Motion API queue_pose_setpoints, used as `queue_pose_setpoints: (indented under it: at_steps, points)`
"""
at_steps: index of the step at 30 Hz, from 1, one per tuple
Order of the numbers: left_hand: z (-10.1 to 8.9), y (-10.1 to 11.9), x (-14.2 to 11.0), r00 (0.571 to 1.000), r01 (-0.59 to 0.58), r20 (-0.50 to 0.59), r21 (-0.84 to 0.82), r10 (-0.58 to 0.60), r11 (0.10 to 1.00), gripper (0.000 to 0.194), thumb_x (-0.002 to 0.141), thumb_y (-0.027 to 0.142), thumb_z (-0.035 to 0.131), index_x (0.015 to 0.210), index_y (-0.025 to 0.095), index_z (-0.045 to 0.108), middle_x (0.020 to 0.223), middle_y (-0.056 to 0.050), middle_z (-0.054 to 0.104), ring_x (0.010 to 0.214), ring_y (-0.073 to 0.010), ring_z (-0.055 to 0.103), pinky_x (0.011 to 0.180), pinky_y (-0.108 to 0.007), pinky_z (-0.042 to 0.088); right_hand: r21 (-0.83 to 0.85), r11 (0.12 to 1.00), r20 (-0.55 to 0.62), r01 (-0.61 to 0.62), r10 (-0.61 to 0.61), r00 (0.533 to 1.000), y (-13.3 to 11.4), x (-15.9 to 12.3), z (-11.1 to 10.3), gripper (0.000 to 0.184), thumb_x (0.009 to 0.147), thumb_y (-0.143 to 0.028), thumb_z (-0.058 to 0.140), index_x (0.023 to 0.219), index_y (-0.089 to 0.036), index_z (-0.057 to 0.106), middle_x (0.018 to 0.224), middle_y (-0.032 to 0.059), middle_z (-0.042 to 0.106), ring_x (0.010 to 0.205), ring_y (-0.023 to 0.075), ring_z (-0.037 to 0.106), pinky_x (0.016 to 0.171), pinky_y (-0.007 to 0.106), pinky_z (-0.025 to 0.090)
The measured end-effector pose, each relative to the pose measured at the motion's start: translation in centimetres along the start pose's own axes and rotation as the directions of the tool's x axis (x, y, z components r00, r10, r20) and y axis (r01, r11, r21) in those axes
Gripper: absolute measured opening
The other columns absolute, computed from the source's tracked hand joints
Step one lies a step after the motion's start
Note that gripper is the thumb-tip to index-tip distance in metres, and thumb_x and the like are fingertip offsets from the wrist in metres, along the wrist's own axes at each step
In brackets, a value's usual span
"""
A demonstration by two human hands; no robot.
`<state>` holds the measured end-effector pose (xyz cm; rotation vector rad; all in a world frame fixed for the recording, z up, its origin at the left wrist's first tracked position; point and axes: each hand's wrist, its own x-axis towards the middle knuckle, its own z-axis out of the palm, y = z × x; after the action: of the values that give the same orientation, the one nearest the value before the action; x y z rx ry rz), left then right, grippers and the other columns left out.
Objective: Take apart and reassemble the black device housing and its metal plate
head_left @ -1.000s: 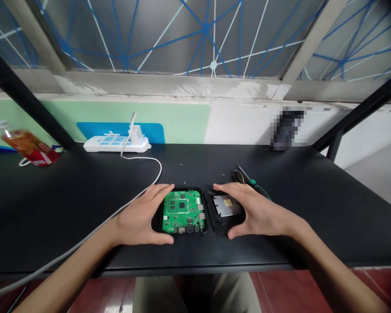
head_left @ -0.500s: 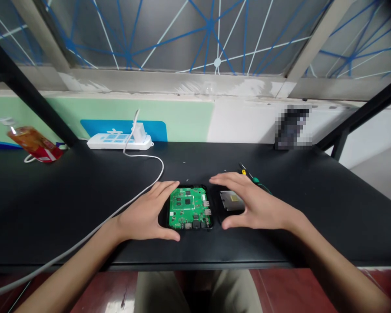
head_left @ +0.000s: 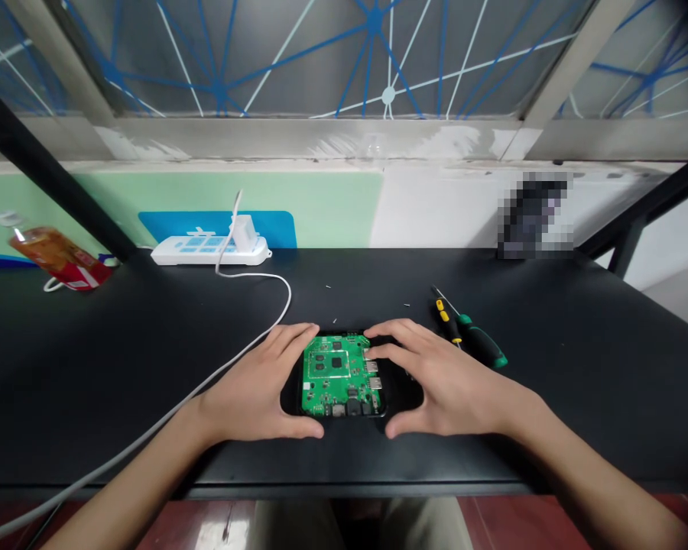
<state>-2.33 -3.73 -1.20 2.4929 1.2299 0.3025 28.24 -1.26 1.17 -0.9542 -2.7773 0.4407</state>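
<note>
The grip of the left hand (head_left: 249, 391) curves around the left side of a black case (head_left: 290, 399) holding a green circuit board (head_left: 328, 382); whether it presses cannot be told. The right hand's (head_left: 462, 386) grip is open, fingertips at the board's right edge. The case lies on the black tabletop (head_left: 344, 462). Beyond are small screws (head_left: 407, 305), a yellow-and-black screwdriver (head_left: 448, 321), a green-and-black screwdriver (head_left: 481, 341) and a white power strip (head_left: 206, 252).

Soft light, floor (head_left: 221, 532) glare, edges stretched (UR corner v. dark).
</note>
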Motion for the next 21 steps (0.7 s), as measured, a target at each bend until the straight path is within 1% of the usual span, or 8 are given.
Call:
queue_pose_setpoints:
  at_steps: [3,6,8,11,16,21]
  points:
    - [0.0,0.1,0.0,1.0,0.007,-0.006,-0.005,-0.007,1.0,0.115,0.072,0.076,0.074,0.158,0.018,0.024,0.158,-0.021,0.038,0.146,-0.0426,0.037,0.119,-0.061,0.034,0.019,1.0,0.0,-0.001,0.001,1.0,-0.4,0.1,0.2,0.061,0.077,-0.054,0.076,0.125,-0.02,0.061,0.144,0.015,0.053,0.137,0.032,0.049,0.114,0.052,0.045]
    - [0.0,0.1,0.1,1.0,0.017,-0.008,-0.017,-0.017,1.0,0.113,0.072,0.073,0.076,0.157,0.018,0.026,0.156,-0.021,0.04,0.145,-0.0429,0.038,0.118,-0.062,0.034,0.063,0.998,-0.012,0.0,0.001,1.0,-0.8,0.1,0.7,0.054,0.076,-0.041,0.077,0.121,-0.018,0.059,0.142,0.0148,0.053,0.137,0.0308,0.047,0.115,0.05,0.044]
    - [0.1,0.1,0.1,1.0,0.022,-0.01,-0.027,-0.022,0.999,0.112,0.071,0.07,0.077,0.156,0.019,0.026,0.156,-0.02,0.041,0.145,-0.0428,0.038,0.118,-0.062,0.035,0.092,0.996,-0.014,-0.011,0.012,1.0,-0.9,0.1,0.9,0.052,0.074,-0.036,0.077,0.118,-0.017,0.058,0.141,0.0152,0.052,0.138,0.0306,0.045,0.115,0.049,0.044]
    - [0.2,0.0,0.2,1.0,0.016,-0.021,-0.036,-0.017,0.999,0.112,0.07,0.069,0.079,0.156,0.019,0.027,0.155,-0.02,0.041,0.145,-0.0426,0.038,0.118,-0.063,0.035,0.121,0.992,-0.006,-0.035,0.036,0.999,-1.0,0.1,1.1,0.05,0.072,-0.033,0.076,0.115,-0.018,0.056,0.142,0.0153,0.048,0.139,0.0311,0.042,0.114,0.048,0.045]
    - [0.3,-0.2,0.1,0.999,0.009,-0.032,-0.031,-0.01,0.999,0.113,0.069,0.069,0.08,0.155,0.018,0.026,0.154,-0.02,0.042,0.145,-0.042,0.038,0.118,-0.064,0.034,0.17,0.982,0.016,-0.077,0.075,0.997,-1.2,0.0,1.2,0.051,0.073,-0.034,0.075,0.115,-0.02,0.05,0.15,0.0151,0.037,0.14,0.0301,0.044,0.112,0.047,0.049]
    - [0.5,-0.4,0.1,0.999,0.002,-0.034,-0.029,-0.003,1.0,0.116,0.068,0.07,0.08,0.156,0.019,0.023,0.155,-0.021,0.041,0.145,-0.0433,0.038,0.118,-0.065,0.033,0.196,0.976,0.031,-0.097,0.092,0.995,-1.0,-0.2,1.3,0.051,0.075,-0.035,0.075,0.116,-0.023,0.047,0.156,0.0151,0.028,0.147,0.0314,0.037,0.112,0.047,0.049]
